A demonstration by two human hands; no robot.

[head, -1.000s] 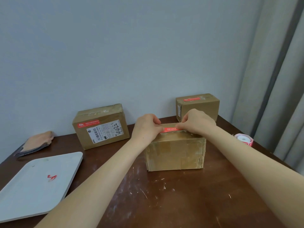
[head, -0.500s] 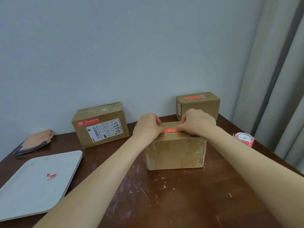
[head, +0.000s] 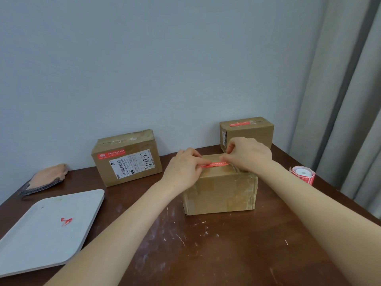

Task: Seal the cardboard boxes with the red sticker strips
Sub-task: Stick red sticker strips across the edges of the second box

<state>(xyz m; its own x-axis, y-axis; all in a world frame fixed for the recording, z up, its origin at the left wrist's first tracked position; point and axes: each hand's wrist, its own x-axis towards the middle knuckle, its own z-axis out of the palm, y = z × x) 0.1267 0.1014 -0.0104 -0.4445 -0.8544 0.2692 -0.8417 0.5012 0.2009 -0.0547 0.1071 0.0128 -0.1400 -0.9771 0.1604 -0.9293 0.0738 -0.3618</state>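
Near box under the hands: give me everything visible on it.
The near box is brown, worn corrugated cardboard with creased old tape on its front. It sits closed and upright on the table. A red sticker strip lies along its top. The left hand and the right hand press the strip's ends.

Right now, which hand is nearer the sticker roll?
Right. The right hand presses the red sticker strip on the front box, on the side toward the sticker roll; the left hand is farther left.
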